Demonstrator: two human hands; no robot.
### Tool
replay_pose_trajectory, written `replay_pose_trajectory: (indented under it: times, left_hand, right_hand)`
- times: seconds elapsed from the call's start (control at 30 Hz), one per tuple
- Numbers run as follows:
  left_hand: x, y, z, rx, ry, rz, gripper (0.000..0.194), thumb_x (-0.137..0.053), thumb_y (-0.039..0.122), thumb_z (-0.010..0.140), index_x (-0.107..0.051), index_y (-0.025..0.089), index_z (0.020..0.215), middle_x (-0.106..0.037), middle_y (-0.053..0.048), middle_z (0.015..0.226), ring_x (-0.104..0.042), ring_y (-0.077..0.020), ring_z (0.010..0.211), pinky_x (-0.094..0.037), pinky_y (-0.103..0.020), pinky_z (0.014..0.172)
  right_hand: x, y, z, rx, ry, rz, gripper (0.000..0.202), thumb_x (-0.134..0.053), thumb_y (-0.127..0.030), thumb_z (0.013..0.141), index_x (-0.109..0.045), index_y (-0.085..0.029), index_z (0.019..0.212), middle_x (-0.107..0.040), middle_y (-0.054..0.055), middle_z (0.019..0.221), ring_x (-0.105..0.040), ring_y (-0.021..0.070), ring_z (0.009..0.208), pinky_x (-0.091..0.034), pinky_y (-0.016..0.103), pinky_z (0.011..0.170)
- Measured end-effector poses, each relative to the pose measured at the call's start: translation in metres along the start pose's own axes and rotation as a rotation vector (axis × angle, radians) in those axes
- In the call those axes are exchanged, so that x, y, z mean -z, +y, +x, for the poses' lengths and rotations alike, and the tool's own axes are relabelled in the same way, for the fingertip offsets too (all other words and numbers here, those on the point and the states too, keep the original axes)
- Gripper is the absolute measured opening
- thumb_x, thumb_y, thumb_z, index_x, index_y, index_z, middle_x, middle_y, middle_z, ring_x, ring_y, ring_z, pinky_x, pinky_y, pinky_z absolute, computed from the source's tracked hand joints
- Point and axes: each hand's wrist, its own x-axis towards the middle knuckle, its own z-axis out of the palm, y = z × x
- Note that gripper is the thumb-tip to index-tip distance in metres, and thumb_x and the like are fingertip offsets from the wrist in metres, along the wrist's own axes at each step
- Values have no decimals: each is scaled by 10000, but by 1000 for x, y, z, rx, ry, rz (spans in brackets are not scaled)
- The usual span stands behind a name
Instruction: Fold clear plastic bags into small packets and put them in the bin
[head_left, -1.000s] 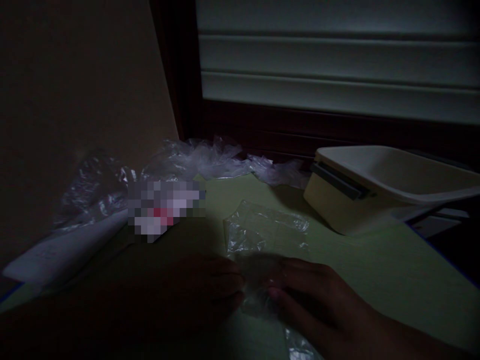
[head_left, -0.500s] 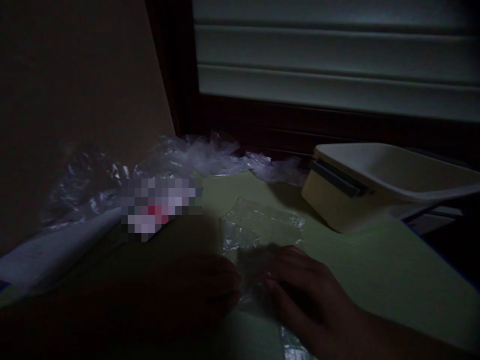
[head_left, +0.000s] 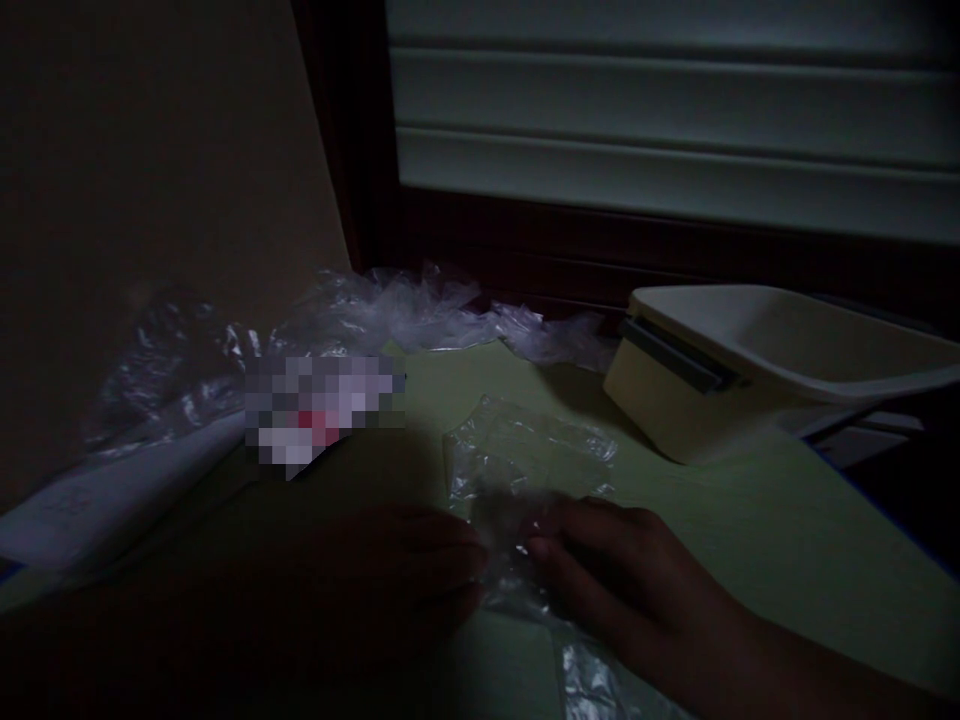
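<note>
A clear plastic bag point(head_left: 525, 450) lies flat and wrinkled on the pale green table top, between and beyond my hands. My right hand point(head_left: 622, 560) grips it from the right, thumb and forefinger pinched together on the film. My left hand point(head_left: 427, 560) is in deep shadow at the bag's left edge, with its fingers bent close together against the plastic. Whether those fingers pinch the film is too dark to make out. Another piece of clear plastic point(head_left: 592, 680) lies below my right hand, partly covered by the wrist.
A cream plastic bin point(head_left: 675, 420) with a grey handle stands at the right. Crumpled clear plastic point(head_left: 390, 310) is heaped along the back edge. At the left lie a white packet point(head_left: 112, 490) and a blurred-out item point(head_left: 322, 410). The table point(head_left: 787, 520) has a blue edge.
My right thumb and forefinger have drawn together on the bag, and the fingers have come slightly nearer me. The bag's far part has shifted slightly right. The left hand has hardly moved.
</note>
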Motion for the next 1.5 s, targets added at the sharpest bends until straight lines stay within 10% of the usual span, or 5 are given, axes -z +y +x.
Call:
replay_pose_trajectory:
  times: [0.37,0.67,1.0,1.5]
  left_hand:
    - [-2,-2,3,-12,92,-98,419,-207,147,1013,-610,138,901,-685,-17,899,-600,-131,861,-440,-239,851]
    - [5,-2,0,15,19,-53,437,-194,148,1007,-603,171,854,-651,-17,1023,-587,-130,892,-452,-235,809]
    - [3,1,3,100,123,-194,273,-262,188,1009,-529,165,1064,-667,-25,998,-606,-134,934,-468,-229,847]
    - [2,1,0,308,59,-166,386,-227,315,1013,-436,170,1304,-683,-50,1076,-668,-149,919,-539,-229,738]
  right_hand:
    - [-10,14,-1,16,104,-17,126,-504,-181,868,-615,-189,927,-658,27,740,-601,154,665,-464,272,602]
    - [-16,17,-5,-4,147,136,515,-506,-130,852,-335,-258,1320,-648,1,845,-610,125,677,-477,235,575]
    - [-12,13,-3,85,115,28,133,-485,-130,855,-575,-202,921,-660,34,826,-607,161,752,-490,309,667]
    - [-11,11,0,146,126,2,172,-444,-140,876,-611,-182,860,-656,31,764,-605,160,745,-485,341,702]
